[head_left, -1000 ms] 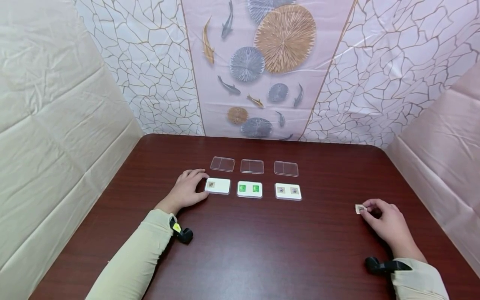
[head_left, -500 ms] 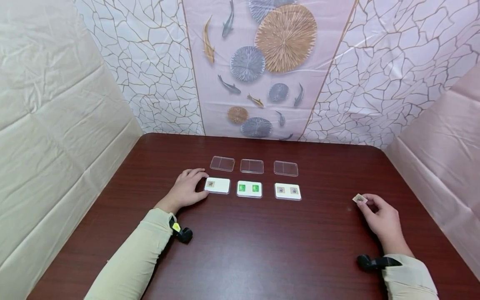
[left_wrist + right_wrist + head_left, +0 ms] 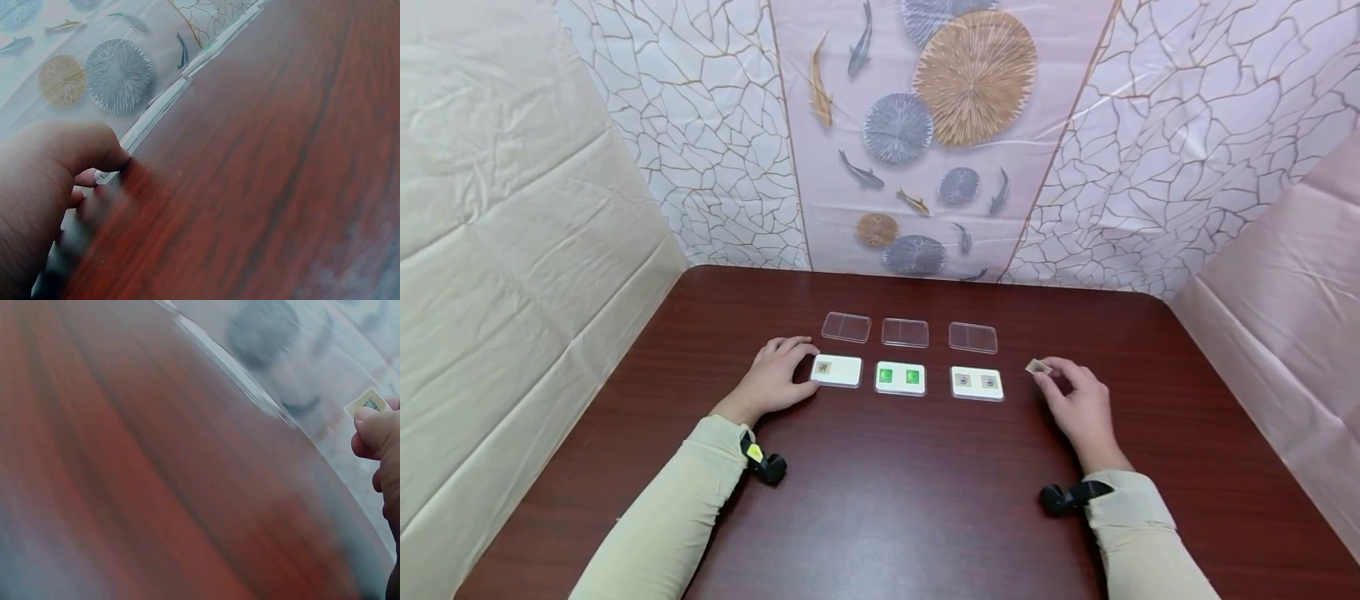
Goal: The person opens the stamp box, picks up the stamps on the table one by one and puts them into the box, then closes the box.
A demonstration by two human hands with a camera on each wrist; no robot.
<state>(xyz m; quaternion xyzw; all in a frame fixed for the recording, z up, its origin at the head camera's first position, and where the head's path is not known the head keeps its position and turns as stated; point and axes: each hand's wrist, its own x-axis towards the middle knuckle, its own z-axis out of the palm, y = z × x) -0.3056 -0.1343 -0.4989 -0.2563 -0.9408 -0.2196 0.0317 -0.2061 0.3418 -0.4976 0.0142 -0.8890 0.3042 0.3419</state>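
In the head view my left hand [image 3: 772, 377] holds the left edge of a clear plastic case [image 3: 847, 372] with a white insert, thumb at the near corner and fingers at the far one. One brown stamp [image 3: 823, 367] lies in this case's left half. My right hand [image 3: 1081, 403] pinches a small pale-bordered stamp [image 3: 1036, 367] between thumb and fingers, above the table to the right of the cases. The right wrist view shows a dark picture on that stamp [image 3: 369, 403], partly covered by the thumb. The left wrist view shows the left thumb against the case edge.
A middle case [image 3: 900, 378] bears two green stamps, and a right case [image 3: 977, 383] two greyish ones. Behind them lie three transparent lids [image 3: 847, 327], [image 3: 905, 332], [image 3: 973, 337] in a row. The dark red-brown table [image 3: 880, 500] ends at a patterned cloth backdrop [image 3: 917, 183].
My right hand has carried the stamp leftward and away from me, from the table's right side to near the right case. The left hand has stayed at its case.
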